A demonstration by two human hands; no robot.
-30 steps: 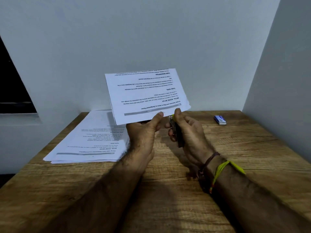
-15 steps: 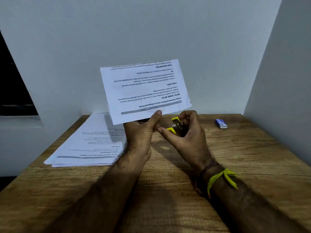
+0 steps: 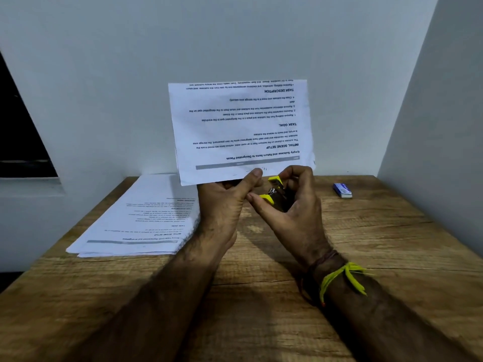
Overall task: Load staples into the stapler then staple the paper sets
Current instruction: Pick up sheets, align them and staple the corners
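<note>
Paper set (image 3: 240, 131) is standing upright above the wooden table (image 3: 366, 244), the left hand (image 3: 224, 205) pinching its lower edge. Right hand (image 3: 295, 205) is curling around the yellow-tipped stapler (image 3: 274, 190), seemingly gaping open, just beside that edge.

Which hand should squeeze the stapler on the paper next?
Probably the right hand. It already grips the yellow stapler beside the paper set, near its lower edge. The left hand is busy pinching that edge to hold the sheets up.
</note>
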